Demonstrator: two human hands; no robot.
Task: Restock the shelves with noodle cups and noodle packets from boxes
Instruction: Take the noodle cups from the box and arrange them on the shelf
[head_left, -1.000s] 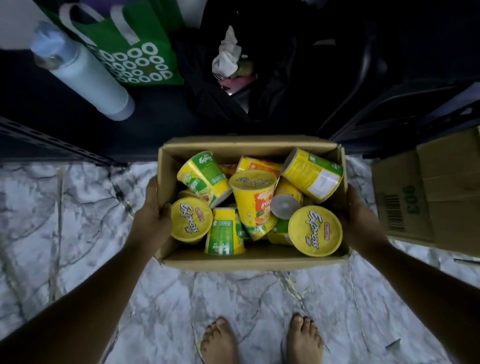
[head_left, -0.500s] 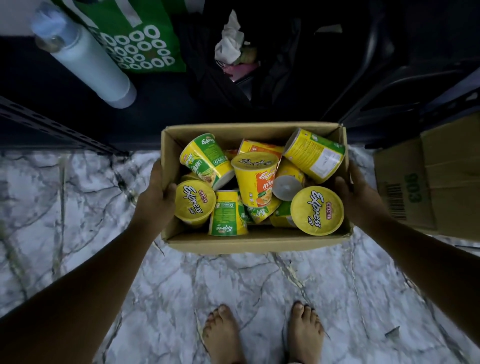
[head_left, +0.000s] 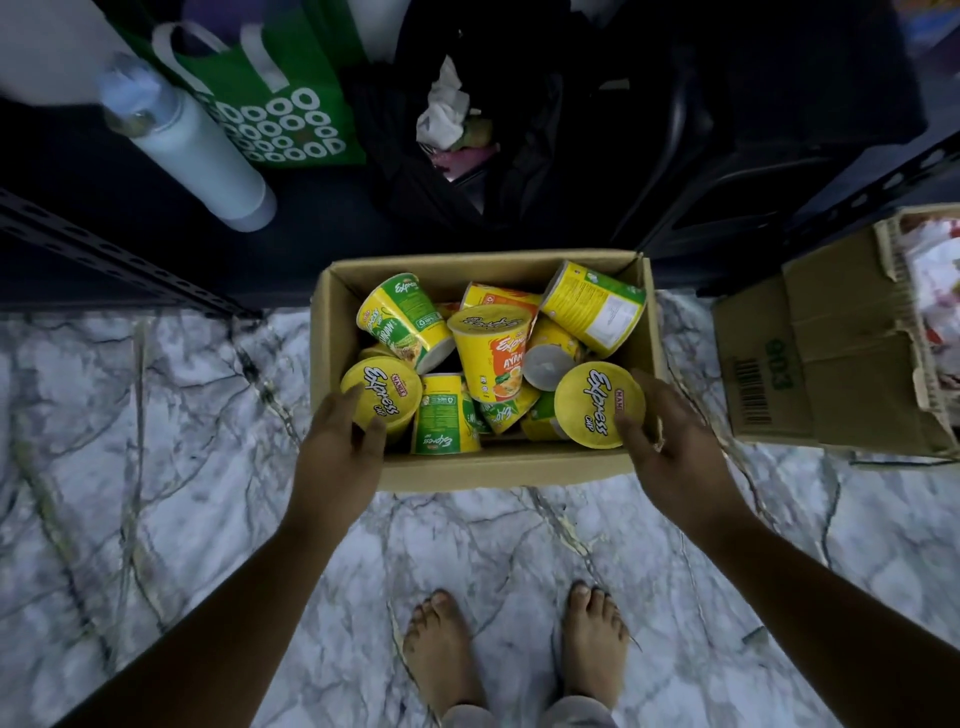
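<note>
— Marble-veined floor (head_left: 156, 467) is filling the bottom of the frame, and two bare feet (head_left: 441, 649) are standing on it at lower centre. What are the hands doing?
— Both are reaching into the cardboard box (head_left: 498, 470) sitting on the floor at mid-frame. The left hand (head_left: 337, 452) is resting on the left lidded cup (head_left: 382, 397) in the box's near left corner, its fingers (head_left: 349, 410) spreading loosely over the yellow lid and wrapping nothing.
— And the right hand (head_left: 675, 447)?
— Its fingers (head_left: 660, 400) are lying open too, touching the edge of the right lidded cup (head_left: 597, 402) in the near right corner.
— Where are the other noodle cups (head_left: 493, 353) lying?
— They are lying tumbled in the same box, yellow and green, several on their sides.
— Farther back?
— A second box (head_left: 810, 364) is sitting at the right edge, holding white and red wrappers (head_left: 930, 280) too blurred to name. Behind it all, a dark metal shelf (head_left: 104, 254) is carrying a pale bottle (head_left: 202, 150) and a green bag (head_left: 280, 119) at upper left.
</note>
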